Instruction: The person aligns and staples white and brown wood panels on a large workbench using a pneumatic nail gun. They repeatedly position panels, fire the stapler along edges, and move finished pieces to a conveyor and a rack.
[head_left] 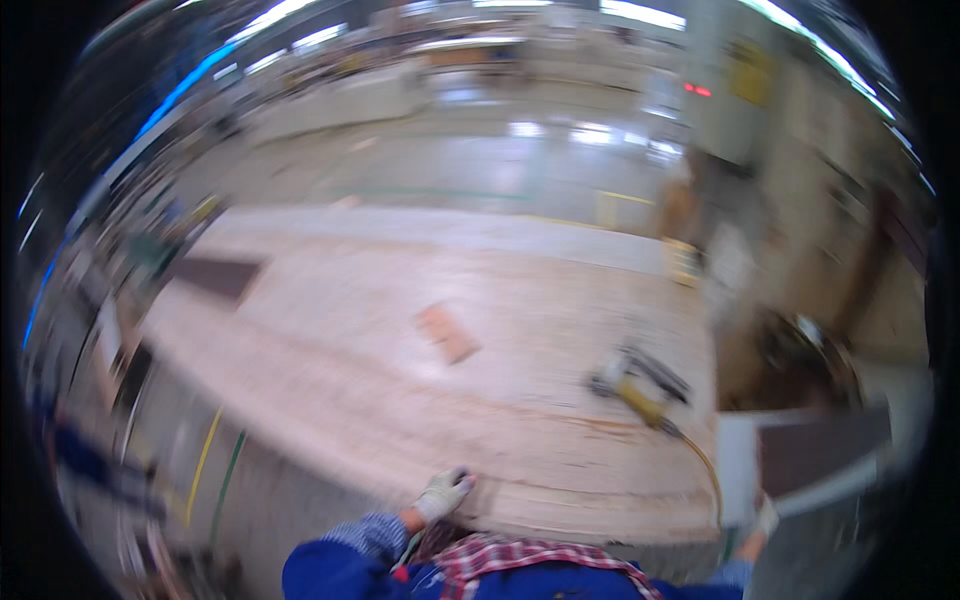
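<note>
A broad pale wooden panel [330,350] spreads out in front of me. My left hand [443,495], in a whitish glove, is at its near edge with the fingers curled; a dark spot shows at the fingertips, too blurred to name. Off to the right, my gloved right hand [766,519] is closed at the lower left corner of a dark brown sheet [825,452]. A yellow and black power tool [640,398] lies on the panel's right part, its yellow cord [708,460] running to the near edge. An orange-brown block [447,335] rests mid-panel.
Another dark brown piece [218,277] lies at the panel's far left. Beyond the right edge stand a brown box-like thing [740,385] and a grey-green cabinet [725,95]. Yellow [204,465] and green floor lines run at the left. Stacked pale material [340,105] is farther back.
</note>
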